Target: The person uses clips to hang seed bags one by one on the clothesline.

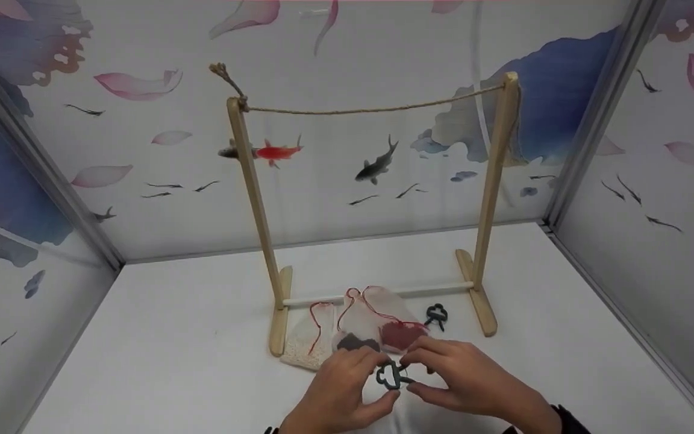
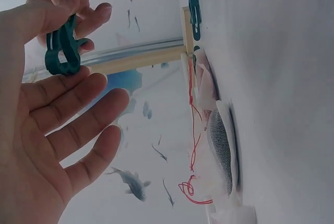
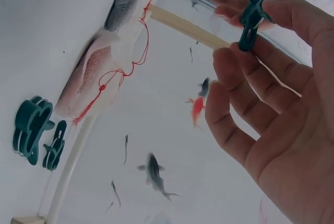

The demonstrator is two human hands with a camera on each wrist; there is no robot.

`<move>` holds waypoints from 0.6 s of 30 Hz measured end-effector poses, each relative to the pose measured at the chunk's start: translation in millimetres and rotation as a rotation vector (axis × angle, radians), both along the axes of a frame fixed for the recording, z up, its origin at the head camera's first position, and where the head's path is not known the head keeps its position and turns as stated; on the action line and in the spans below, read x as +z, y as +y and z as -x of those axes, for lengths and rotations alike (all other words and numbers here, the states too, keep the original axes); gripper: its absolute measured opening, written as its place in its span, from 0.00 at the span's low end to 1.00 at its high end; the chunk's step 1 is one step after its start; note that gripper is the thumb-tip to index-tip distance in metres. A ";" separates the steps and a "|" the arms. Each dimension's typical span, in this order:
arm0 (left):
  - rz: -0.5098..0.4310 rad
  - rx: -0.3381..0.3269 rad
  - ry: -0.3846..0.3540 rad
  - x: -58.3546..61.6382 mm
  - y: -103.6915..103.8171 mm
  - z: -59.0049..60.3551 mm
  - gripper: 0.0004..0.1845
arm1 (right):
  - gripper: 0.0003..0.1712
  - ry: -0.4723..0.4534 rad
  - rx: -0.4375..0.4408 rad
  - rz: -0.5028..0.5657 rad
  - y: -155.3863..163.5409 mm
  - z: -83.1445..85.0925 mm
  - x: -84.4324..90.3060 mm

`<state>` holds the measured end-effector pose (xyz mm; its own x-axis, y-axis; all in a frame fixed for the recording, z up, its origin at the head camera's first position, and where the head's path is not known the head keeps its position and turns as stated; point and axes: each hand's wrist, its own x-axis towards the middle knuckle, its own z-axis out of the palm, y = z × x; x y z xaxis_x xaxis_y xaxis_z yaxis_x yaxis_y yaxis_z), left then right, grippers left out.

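Observation:
A dark green plastic clip [image 1: 390, 376] is held up between the two hands, above the tabletop. My left hand [image 1: 347, 386] pinches its rounded end between thumb and index finger, the other fingers spread loosely in the left wrist view. The clip's handle end is between the thumb and forefinger of my right hand [image 1: 464, 377]. Just beyond the hands lie three sheer drawstring pouches with red cords: one with pale grains [image 1: 305, 349], one with dark contents [image 1: 356, 342] and one with red contents [image 1: 404, 334]. In the right wrist view, two more green clips, a larger one [image 3: 32, 127] and a smaller one [image 3: 54, 145], lie nearby.
A wooden stand [image 1: 253, 199] rises behind the pouches, with a twine line [image 1: 347, 112] tied between its posts and a white bar [image 1: 437, 290] low down. Printed panels [image 1: 335, 181] with fish and petals enclose the white table [image 1: 190, 337] at the back and sides.

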<state>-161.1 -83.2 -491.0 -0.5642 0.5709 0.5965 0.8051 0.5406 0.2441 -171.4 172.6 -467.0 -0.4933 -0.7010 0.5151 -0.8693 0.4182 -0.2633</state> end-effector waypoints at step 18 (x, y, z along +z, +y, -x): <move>-0.145 -0.045 0.015 5.9 0.5 -0.7 0.21 | 0.27 -0.105 -0.089 0.079 -0.7 -4.1 9.4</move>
